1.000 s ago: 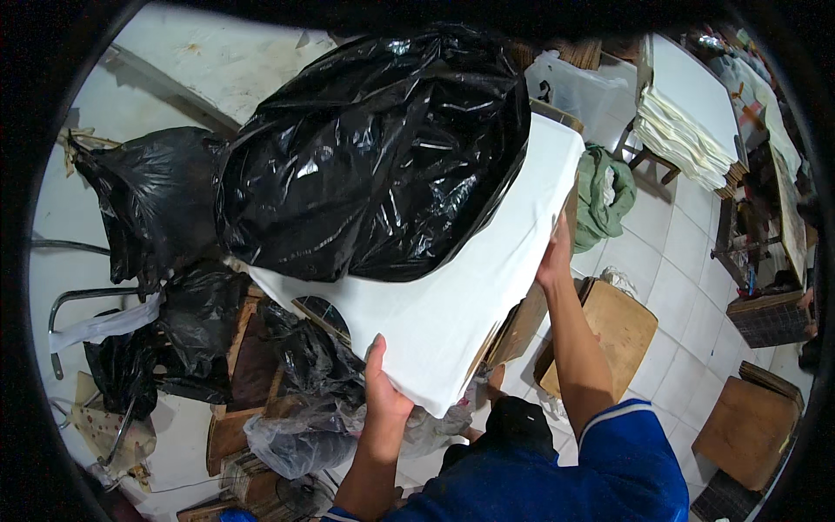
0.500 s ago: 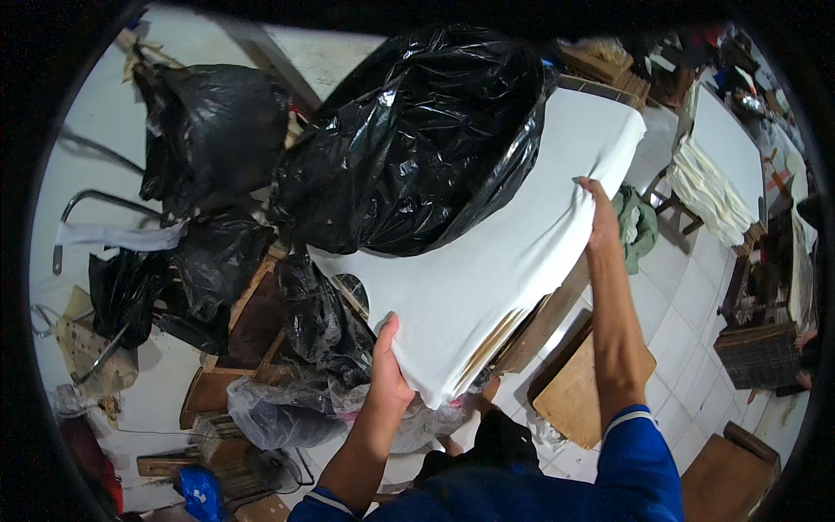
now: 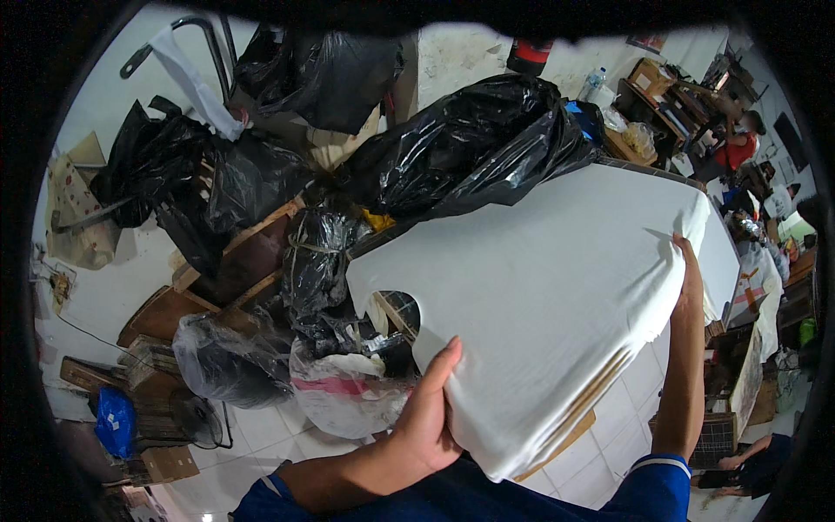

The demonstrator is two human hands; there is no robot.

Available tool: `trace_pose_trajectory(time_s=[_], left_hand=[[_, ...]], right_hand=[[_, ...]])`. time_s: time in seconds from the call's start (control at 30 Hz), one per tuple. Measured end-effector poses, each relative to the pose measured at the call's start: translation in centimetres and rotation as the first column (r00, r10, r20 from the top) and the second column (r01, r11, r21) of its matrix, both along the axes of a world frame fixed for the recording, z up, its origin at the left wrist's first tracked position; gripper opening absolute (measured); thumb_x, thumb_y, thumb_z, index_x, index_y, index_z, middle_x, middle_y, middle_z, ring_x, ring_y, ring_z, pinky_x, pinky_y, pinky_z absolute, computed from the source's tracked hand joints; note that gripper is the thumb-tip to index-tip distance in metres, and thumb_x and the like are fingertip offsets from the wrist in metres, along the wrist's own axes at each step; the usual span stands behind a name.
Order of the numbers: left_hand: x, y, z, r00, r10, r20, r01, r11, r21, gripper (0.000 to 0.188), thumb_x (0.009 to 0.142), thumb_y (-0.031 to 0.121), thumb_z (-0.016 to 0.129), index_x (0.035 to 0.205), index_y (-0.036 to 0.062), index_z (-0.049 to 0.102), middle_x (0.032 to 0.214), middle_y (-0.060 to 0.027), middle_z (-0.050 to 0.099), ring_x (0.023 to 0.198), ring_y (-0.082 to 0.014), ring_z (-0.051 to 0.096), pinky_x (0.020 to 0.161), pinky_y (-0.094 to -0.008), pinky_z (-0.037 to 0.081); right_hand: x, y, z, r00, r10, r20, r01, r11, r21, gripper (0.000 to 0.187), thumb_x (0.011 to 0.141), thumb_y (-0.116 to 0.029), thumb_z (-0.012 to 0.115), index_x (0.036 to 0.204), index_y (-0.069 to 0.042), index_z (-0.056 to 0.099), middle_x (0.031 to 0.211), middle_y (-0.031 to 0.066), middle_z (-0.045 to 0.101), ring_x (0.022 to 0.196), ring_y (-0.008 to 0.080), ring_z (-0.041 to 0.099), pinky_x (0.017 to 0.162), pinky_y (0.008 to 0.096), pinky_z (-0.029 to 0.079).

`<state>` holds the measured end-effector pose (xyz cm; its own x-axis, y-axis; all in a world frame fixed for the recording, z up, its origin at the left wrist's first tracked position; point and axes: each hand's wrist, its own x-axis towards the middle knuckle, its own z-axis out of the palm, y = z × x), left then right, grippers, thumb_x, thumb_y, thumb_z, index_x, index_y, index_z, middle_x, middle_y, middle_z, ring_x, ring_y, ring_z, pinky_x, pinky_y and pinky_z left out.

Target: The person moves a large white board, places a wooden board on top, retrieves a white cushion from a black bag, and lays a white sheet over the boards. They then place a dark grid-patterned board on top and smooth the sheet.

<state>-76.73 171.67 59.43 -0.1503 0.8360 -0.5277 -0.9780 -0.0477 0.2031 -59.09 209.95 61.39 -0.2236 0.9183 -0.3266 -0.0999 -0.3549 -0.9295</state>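
A broad sheet of white cloth [image 3: 539, 287] lies flat over a board-like stack, with a rounded cut-out on its left side. Layered white and brown edges show along its near right side. My left hand [image 3: 428, 416] clasps the near left edge, thumb on top and the other fingers hidden beneath. At the far right edge, my right hand [image 3: 687, 280] grips the cloth, which creases around its fingertips. A large black plastic bag [image 3: 470, 139] rests against the far edge of the cloth.
More black bags [image 3: 322, 78] hang and lie at the left. Clear plastic bundles [image 3: 230, 361] and a fan [image 3: 196, 418] stand on the white tiled floor. A wooden shelf [image 3: 665, 109] is at the far right. Another person [image 3: 739, 143] in red is there, and part of someone shows lower right.
The view has turned, so the cloth and both hands appear farther right and more of the white surface shows. The black bag covers less of it. Both hands keep hold of the edges.
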Motion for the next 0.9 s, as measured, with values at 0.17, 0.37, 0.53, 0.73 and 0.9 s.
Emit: trace_pose_trajectory(time_s=[0.17,0.37,0.53,0.73,0.9], left_hand=[[2.7,-2.9,-0.5,0.995,-0.060,0.085,0.072,0.987,-0.144,0.063,0.092,0.052,0.060,0.137,0.0103,0.047,0.131,-0.0102,0.056,0.122,-0.0243,0.053,0.103,-0.0435,0.044],[5.3,-7.6,-0.5,0.994,-0.103,0.021,0.105,0.976,-0.192,0.064,0.092,0.053,0.058,0.137,0.0096,0.046,0.131,-0.0112,0.056,0.122,-0.0244,0.053,0.105,-0.0427,0.043],[7.5,-14.2,-0.1,0.992,-0.130,-0.001,0.129,0.986,-0.108,0.064,0.093,0.055,0.056,0.137,0.0092,0.047,0.129,-0.0119,0.057,0.120,-0.0257,0.055,0.103,-0.0433,0.044],[10.0,-23.4,-1.3,0.993,-0.105,-0.046,0.102,0.993,-0.059,0.064,0.094,0.054,0.055,0.137,0.0082,0.048,0.128,-0.0124,0.058,0.118,-0.0266,0.057,0.102,-0.0440,0.045],[10.3,-29.4,-5.8,0.986,-0.096,-0.139,0.080,0.990,-0.112,0.062,0.093,0.055,0.057,0.133,0.0077,0.053,0.124,-0.0113,0.063,0.114,-0.0248,0.060,0.100,-0.0395,0.047]], right_hand=[[4.1,-3.7,-1.9,0.996,-0.083,-0.023,0.084,0.995,0.045,0.058,0.081,-0.028,0.073,0.128,0.000,0.053,0.094,0.0121,0.063,0.082,0.0271,0.063,0.076,0.0396,0.055],[9.1,-8.3,-3.7,0.994,-0.068,-0.088,0.065,0.997,-0.036,0.049,0.082,-0.031,0.074,0.120,-0.004,0.059,0.094,0.0077,0.063,0.084,0.0240,0.063,0.077,0.0389,0.055],[12.3,-15.8,-2.8,0.990,-0.109,-0.088,0.110,0.994,0.009,0.045,0.083,-0.031,0.073,0.118,-0.006,0.061,0.094,0.0063,0.063,0.083,0.0222,0.063,0.075,0.0390,0.055],[16.3,-25.6,-3.6,0.986,-0.138,-0.096,0.135,0.990,-0.036,0.043,0.087,-0.032,0.070,0.121,-0.006,0.061,0.102,0.0087,0.064,0.092,0.0245,0.062,0.082,0.0416,0.053],[19.4,-33.8,-9.3,0.980,-0.178,-0.094,0.175,0.984,-0.041,0.038,0.088,-0.033,0.068,0.116,-0.006,0.062,0.098,0.0073,0.064,0.091,0.0225,0.063,0.083,0.0421,0.054]])
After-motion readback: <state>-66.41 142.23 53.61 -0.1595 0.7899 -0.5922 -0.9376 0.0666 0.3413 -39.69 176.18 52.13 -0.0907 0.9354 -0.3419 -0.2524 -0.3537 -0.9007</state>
